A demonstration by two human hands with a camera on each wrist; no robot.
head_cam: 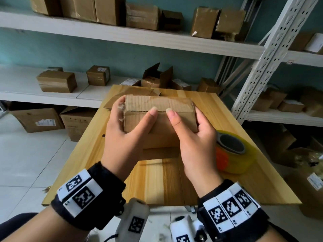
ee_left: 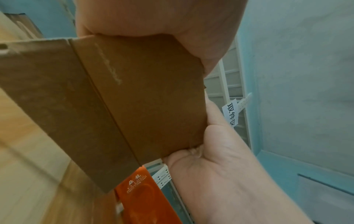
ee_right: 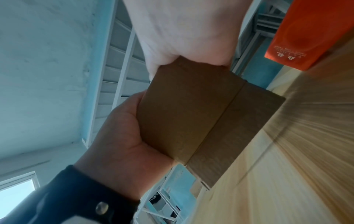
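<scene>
You get soft, even daylight in the head view, a faint shadow beneath the box (head_cam: 157, 117) on the tabletop (head_cam: 174, 180) and shelves (head_cam: 122, 34) bowing toward the edges, while both wrist views render the box dim and the wood blur-streaked, the right one catching a bright window (ee_right: 17, 188).

Black wristbands (head_cam: 111, 179) carry white tiles (head_cam: 82, 194) printed with black square codes; dark sleeves (head_cam: 15, 222)
</scene>
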